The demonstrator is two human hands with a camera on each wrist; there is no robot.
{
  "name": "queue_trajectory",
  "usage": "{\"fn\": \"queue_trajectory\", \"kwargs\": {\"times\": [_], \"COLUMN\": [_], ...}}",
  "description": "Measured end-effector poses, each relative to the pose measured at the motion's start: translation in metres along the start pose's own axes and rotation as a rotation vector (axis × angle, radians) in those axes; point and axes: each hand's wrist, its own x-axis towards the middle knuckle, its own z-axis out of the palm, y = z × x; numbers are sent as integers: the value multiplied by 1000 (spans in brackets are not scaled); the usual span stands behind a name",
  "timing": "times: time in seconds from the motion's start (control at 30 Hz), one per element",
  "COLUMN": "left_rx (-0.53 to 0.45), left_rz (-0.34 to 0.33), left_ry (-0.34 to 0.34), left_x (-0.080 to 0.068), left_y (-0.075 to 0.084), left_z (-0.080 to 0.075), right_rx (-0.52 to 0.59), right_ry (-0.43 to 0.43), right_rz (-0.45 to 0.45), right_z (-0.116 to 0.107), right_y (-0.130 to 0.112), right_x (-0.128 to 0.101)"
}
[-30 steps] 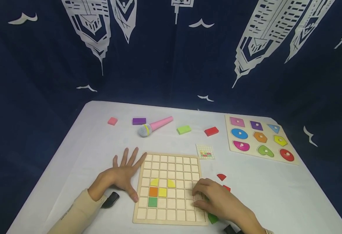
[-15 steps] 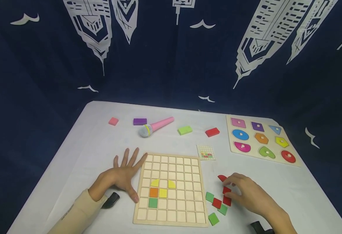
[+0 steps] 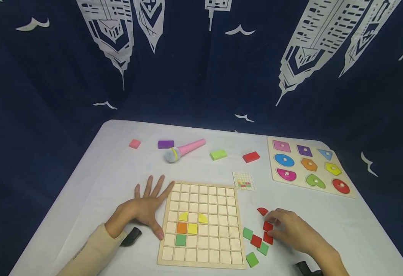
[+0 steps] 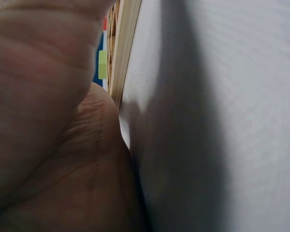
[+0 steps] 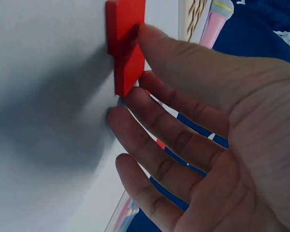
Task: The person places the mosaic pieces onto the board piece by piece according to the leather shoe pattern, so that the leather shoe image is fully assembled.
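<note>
Two hands work at the near edge of the white table [image 3: 94,180]. The right hand [image 3: 292,230] rests beside the loose tiles to the right of the wooden grid board [image 3: 201,224]; its thumb and forefinger pinch a red square tile [image 5: 125,46], which stands on the table under the fingertips, with the other fingers loosely spread beside it. Just left of that hand lie more red tiles [image 3: 256,240] and green tiles [image 3: 251,259], and a red quarter-round piece [image 3: 262,211] lies just beyond the fingers. The left hand [image 3: 143,209] lies flat on the table, fingers straight and spread, holding nothing, its thumb and forefinger touching the board's left edge. On the board sit a green, an orange and a yellow square with two yellow quarter-rounds above them. Just past the board's far right corner lies a small pattern card [image 3: 244,180]. Farther right is a shape puzzle board [image 3: 308,166]. Farthest back lie a pink block [image 3: 134,143], a purple block [image 3: 165,144], a pink toy microphone [image 3: 184,150], a green block [image 3: 218,154] and a red block [image 3: 251,156].
</note>
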Motion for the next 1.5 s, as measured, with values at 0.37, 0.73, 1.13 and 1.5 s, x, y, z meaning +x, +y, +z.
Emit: {"fn": "queue_trajectory", "kwargs": {"times": [0.37,0.73,1.13,1.5], "left_rx": [-7,8,-16,-11], "left_rz": [1,11,11,13], "left_ry": [2,-2,3,-7], "left_x": [-1,0,-1,-2], "left_y": [1,0,0,2], "left_z": [-2,0,1,-2], "right_rx": [8,-10,109,41], "right_ry": [29,14,16,64], "right_rz": [-54,-38,-262,-496], "right_z": [6,5,-11,-3], "right_y": [-1,-9,-53,-96], "right_x": [5,2,0,14]}}
